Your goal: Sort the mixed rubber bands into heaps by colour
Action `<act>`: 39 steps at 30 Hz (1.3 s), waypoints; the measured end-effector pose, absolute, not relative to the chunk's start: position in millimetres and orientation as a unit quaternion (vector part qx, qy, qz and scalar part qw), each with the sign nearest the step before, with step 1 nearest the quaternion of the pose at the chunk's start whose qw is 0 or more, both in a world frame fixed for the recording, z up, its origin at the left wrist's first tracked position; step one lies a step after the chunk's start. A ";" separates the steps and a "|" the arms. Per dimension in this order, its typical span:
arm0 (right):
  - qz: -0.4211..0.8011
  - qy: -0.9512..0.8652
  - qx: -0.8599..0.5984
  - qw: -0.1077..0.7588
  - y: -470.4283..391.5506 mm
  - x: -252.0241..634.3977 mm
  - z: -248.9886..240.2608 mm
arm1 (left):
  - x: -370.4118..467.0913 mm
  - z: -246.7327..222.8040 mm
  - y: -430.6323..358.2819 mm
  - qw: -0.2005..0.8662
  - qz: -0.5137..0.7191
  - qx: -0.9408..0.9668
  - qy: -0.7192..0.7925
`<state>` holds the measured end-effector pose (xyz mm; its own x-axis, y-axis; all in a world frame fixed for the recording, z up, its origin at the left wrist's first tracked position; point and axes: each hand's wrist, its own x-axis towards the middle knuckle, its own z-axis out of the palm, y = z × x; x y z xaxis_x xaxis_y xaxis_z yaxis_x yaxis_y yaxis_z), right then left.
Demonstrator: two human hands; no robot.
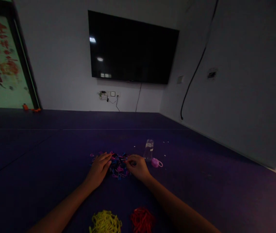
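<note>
A loose pile of small blue, pink and dark bands (118,166) lies on the purple surface (79,139). My left hand (100,167) rests at the pile's left edge, palm down, its fingers stretched out and nothing seen in it. At the right edge of the pile is my right hand (137,165), thumb and index finger pinched together; whatever is between them is too small to make out. Nearer to me are a heap of yellow bands (106,222) and, to its right, a heap of red bands (142,220).
Beyond my right hand stands a clear bottle (149,150), with a pink cap with a loop (155,162) beside it. Small white bits lie farther right. A large dark screen (133,48) hangs on the wall, and orange objects (25,106) sit at the far left.
</note>
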<state>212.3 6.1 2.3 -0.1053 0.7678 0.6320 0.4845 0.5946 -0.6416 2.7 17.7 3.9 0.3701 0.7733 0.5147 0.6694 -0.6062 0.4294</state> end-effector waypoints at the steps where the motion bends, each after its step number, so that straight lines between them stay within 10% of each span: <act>1: 0.162 -0.720 -0.431 0.519 7.1 212.6 2.6 | 2.7 4.7 16.7 0.086 0.367 0.824 0.423; 6: 0.390 -0.676 -0.420 0.462 11.1 219.5 9.5 | 3.1 14.9 8.0 0.168 0.409 0.815 0.375; 11: 0.643 -0.663 -0.345 0.166 2.6 235.3 29.4 | 9.5 32.2 -4.7 0.324 0.348 0.806 0.353; 15: 0.662 -0.671 -0.329 -0.046 -8.4 241.8 51.3 | 20.1 38.0 -17.9 0.441 0.235 0.812 0.303; 22: 0.633 -0.690 -0.308 -0.169 -22.7 239.7 83.2 | 37.9 42.8 -47.3 0.516 0.134 0.817 0.221; 27: 0.637 -0.708 -0.296 -0.080 -21.4 242.7 81.6 | 42.3 52.9 -61.2 0.532 0.115 0.817 0.187; 33: 0.574 -0.695 -0.357 0.245 -8.1 228.7 41.2 | 43.8 47.2 -58.6 0.537 0.231 0.779 0.225; 36: 0.368 -0.672 -0.464 0.445 -2.4 215.3 21.0 | 33.2 41.9 -39.7 0.365 0.397 0.782 0.312; 39: 0.127 -0.731 -0.487 0.461 -1.2 208.8 12.6 | 13.4 34.9 -12.3 0.109 0.480 0.791 0.365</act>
<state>208.8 -1.2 12.6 -0.1000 0.8289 0.5504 0.5951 0.4931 -0.6346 13.4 -12.3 34.9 0.2739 0.6808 0.6794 0.4725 -0.7105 0.5214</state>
